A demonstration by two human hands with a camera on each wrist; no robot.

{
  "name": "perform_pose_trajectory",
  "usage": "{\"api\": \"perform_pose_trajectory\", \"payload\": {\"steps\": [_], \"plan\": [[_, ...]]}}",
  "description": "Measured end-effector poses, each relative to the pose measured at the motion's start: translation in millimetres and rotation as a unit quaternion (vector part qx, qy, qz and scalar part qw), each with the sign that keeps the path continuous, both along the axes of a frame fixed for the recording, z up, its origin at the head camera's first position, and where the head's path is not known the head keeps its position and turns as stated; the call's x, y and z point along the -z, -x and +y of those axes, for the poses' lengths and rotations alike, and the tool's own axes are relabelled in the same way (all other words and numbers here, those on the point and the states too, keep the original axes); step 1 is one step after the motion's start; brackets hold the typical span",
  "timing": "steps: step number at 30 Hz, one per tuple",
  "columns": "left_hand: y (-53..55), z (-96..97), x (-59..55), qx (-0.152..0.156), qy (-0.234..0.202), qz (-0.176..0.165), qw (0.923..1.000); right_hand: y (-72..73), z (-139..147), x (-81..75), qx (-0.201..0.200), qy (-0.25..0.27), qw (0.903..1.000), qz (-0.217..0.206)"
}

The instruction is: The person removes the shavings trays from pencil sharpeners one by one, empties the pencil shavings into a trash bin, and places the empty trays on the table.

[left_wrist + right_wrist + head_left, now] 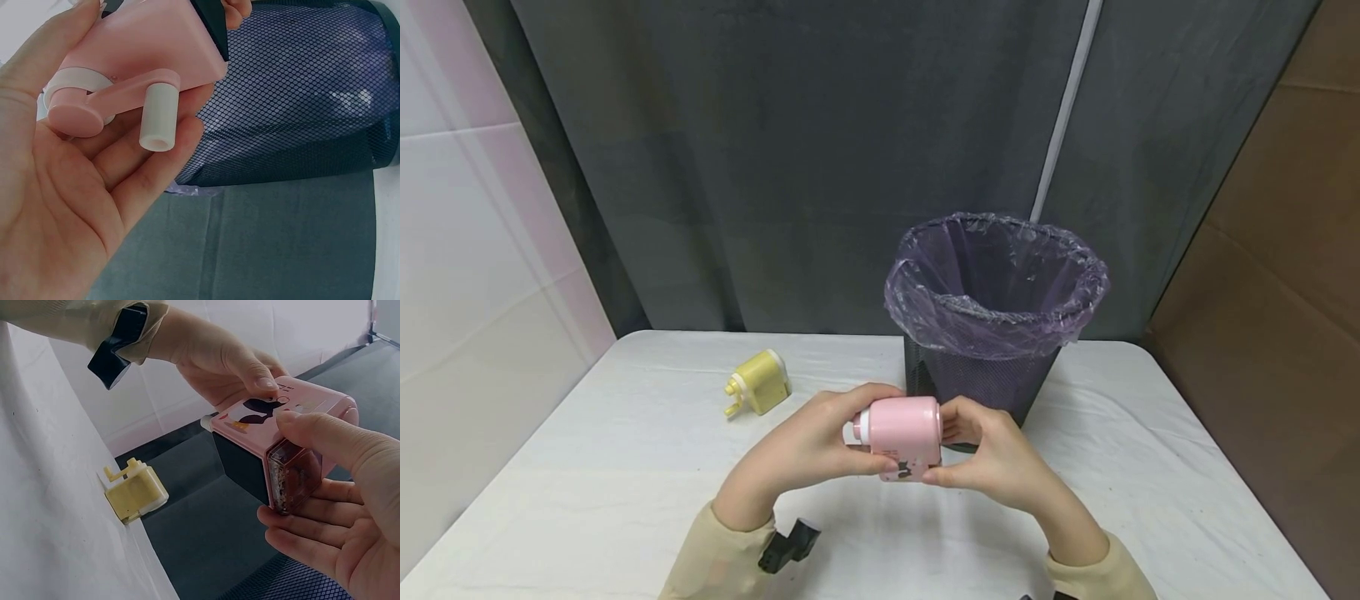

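Note:
Both hands hold a pink crank pencil sharpener (905, 429) above the table, in front of the bin. My left hand (808, 446) grips its crank end, thumb on the printed side. In the left wrist view, the crank arm (134, 87) with its white knob (159, 119) lies over the fingers. My right hand (996, 458) holds the opposite end between thumb and fingers. There, in the right wrist view, a see-through shavings drawer (299, 472) with shavings inside faces the right palm. A dark base (240, 465) shows underneath.
A yellow crank pencil sharpener (762, 383) stands on the white-covered table (647, 467), left of the hands. Just behind the hands is a black mesh bin (985, 379) with a purple bag (925, 308) folded over its rim. A dark curtain (790, 167) hangs behind the table.

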State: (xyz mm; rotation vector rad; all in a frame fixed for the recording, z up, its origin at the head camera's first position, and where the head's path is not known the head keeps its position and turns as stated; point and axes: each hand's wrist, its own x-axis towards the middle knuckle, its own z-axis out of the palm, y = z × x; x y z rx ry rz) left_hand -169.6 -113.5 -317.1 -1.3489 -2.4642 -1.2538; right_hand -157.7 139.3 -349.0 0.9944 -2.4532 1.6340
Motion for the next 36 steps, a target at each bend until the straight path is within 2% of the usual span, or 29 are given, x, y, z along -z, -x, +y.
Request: {"api": "perform_pose_trajectory", "payload": {"steps": [16,29,36], "plan": [[1.0,0.0,0.5,0.001,0.000,-0.008,1.0000,0.9,0.3,0.3,-0.010,0.010,0.9999,-0.005],[-0.6,0.4,-1.9,-0.008,0.006,-0.019,0.9998,0.6,0.9,1.1,-0.001,0.007,0.9999,-0.009],[0.0,0.1,-1.0,-0.008,0.006,-0.010,0.9999,0.2,1.2,0.9,0.007,0.001,1.0000,-0.006]]}}
